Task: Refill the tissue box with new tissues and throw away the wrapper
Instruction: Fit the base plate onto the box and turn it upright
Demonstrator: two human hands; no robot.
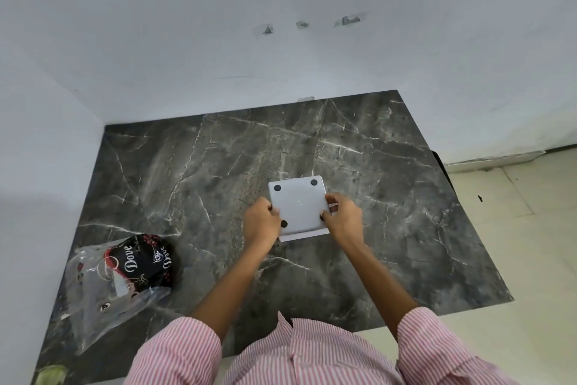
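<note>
Tissue box point(298, 208) is flipped base-up near the middle of the table point(187, 172), between my hands. Flat grey base panel faces the camera, black rubber feet at its corners; three show clearly, the fourth is mostly behind my right fingers.

Left hand point(261, 222): fingers curled onto the box's left edge, thumb on the base near the lower-left foot. Right hand point(343, 218): pinching the right edge, fingertips on the base panel, thumb side partly hidden. Both closed on the box, neither spread.

Handling, my read: rigid plastic shell, light, likely empty. Smooth faces, so it could slip under a loose pinch; edges are the right place to hold, as now. Base panel looks like a separate plate, with a paler lip showing along the near side, so I'd expect it to slide or pop off there. Pull at the edge, don't pry mid-panel.

Orientation: roughly square footprint, no strong long axis from this view. Rotated slightly clockwise relative to the table edges. Dispensing opening faces down, not visible.

Tissue pack wrapper point(125, 278), clear plastic with dark print, lies well apart at the table's near-left. Soft, crinkly, weightless; can't tell how many tissues are inside.
</note>
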